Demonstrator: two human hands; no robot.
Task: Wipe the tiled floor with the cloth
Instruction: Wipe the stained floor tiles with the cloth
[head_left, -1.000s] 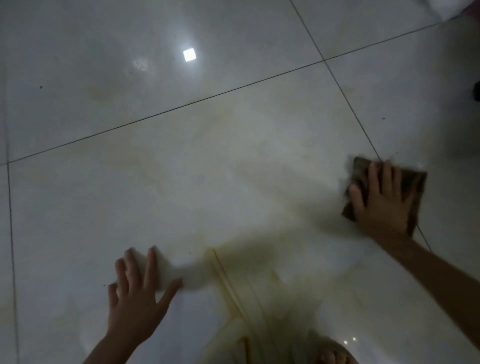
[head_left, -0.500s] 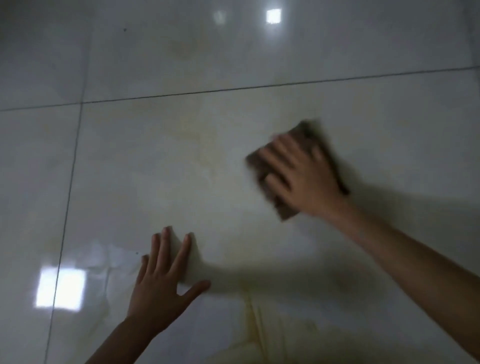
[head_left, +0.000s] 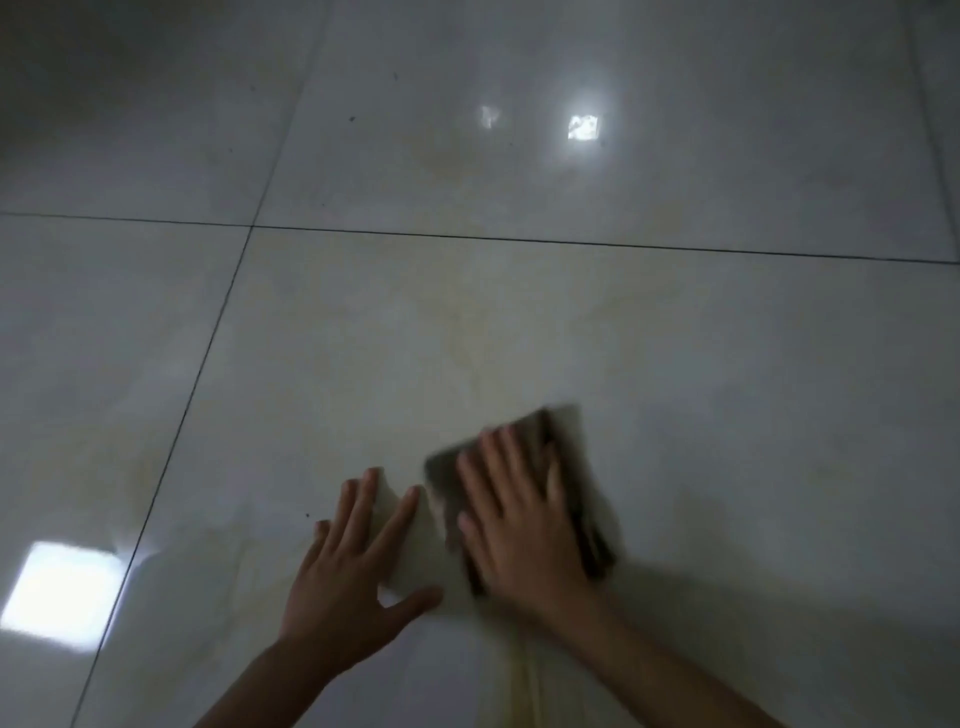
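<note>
We note the right hand (head_left: 519, 525) flat, fingers straight, pressing the dark brown folded cloth (head_left: 444, 480) on the glossy pale tiled floor's (head_left: 467, 338) near tile, just beside the splayed left hand (head_left: 348, 577); ungripped, it may bunch or slip free.

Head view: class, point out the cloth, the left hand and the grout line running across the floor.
cloth (head_left: 445, 475), head view, its bare left corner beside the fingers.
left hand (head_left: 343, 587), head view, the back of the hand.
grout line (head_left: 571, 242), head view, midway along the dark joint.
</note>
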